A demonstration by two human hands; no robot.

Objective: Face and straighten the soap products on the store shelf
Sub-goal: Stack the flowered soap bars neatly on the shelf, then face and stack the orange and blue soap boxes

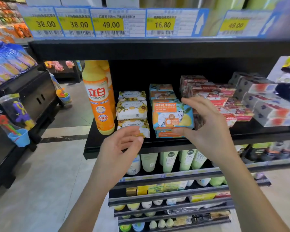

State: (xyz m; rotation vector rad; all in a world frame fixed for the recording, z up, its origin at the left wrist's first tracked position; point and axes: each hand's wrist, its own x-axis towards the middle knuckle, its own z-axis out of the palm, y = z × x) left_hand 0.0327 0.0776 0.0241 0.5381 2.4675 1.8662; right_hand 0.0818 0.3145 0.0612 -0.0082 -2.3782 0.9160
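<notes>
On the black shelf [157, 144] a blue and orange Goat Soap box [172, 115] stands face-forward on top of a stack of like boxes [161, 91]. My right hand [208, 126] grips that box, thumb under its lower edge and fingers over its top right corner. Left of it stands a stack of white, yellow-flowered soap bars [131, 109]. My left hand [122, 144] hovers just below the lowest flowered bar, fingers loosely curled and holding nothing. Red soap boxes [214, 96] lie in a slanted pile to the right.
A tall orange dish-soap bottle [100, 97] stands at the shelf's left end. Grey and red boxes [266, 104] are stacked at the right. Yellow price tags [107, 24] line the shelf above. Green and white bottles [174, 161] fill lower shelves. A toy rack [15, 114] flanks the aisle on the left.
</notes>
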